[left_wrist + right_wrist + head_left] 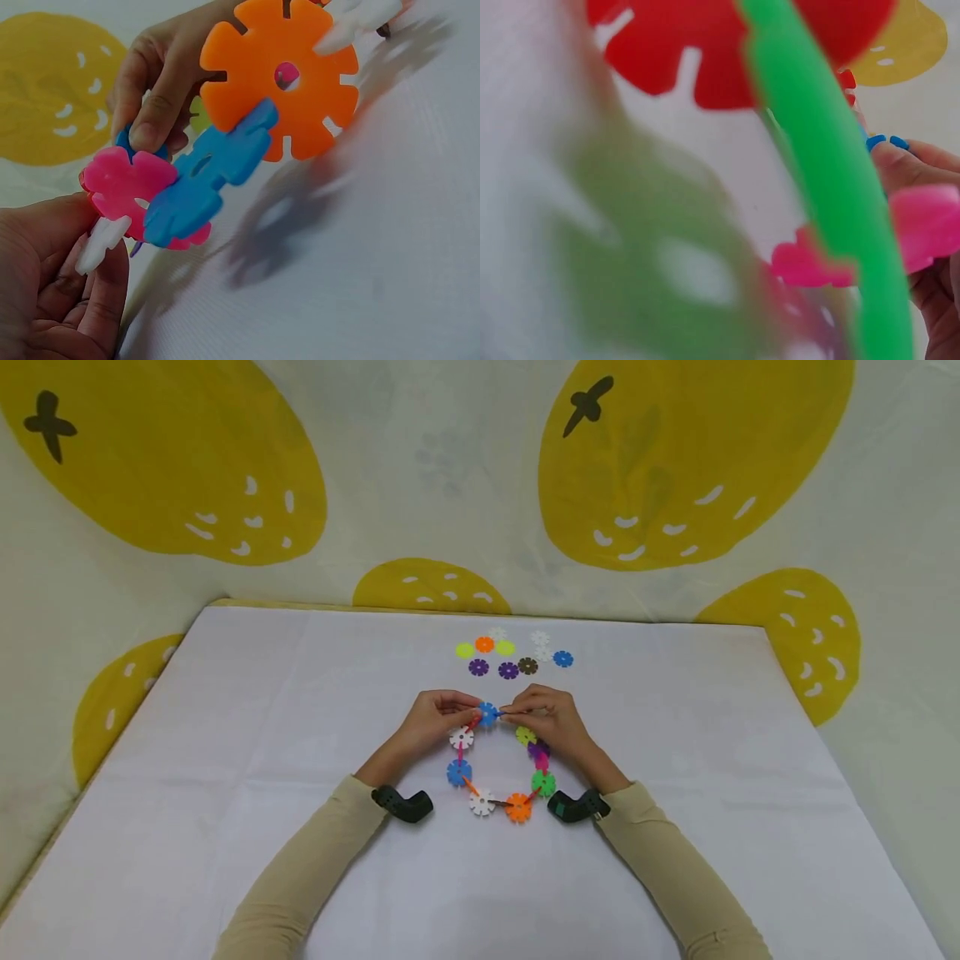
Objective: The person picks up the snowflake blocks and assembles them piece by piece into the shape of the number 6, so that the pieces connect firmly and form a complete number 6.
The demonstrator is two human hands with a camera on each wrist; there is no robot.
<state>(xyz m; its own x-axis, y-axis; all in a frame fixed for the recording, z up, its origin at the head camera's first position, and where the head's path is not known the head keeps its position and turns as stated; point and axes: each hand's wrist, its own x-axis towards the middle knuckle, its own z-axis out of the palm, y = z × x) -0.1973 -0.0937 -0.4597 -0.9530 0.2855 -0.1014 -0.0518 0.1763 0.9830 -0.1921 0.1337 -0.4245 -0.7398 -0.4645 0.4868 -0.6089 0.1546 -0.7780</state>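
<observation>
Notched flower-shaped plastic discs are slotted together in a ring-like chain. My left hand [442, 714] grips the chain at its far side, fingertips on the left edge of a light blue disc [488, 714] beside a red disc [472, 723]. From the other side my right hand [546, 714] pinches a small blue disc [139, 146] between thumb and fingers, right at the light blue one. A yellow-green disc [526, 735] and a purple disc [537, 750] lie just below the right hand. Close in the right wrist view, a green disc [821, 142] stands edge-on.
Beyond the hands, loose discs lie on the white table [337, 660]: orange [484, 644], purple [478, 667], brown [528, 666], blue [563, 658], yellow and white ones. The chain's near side, with an orange disc [518, 807], curves between the forearms.
</observation>
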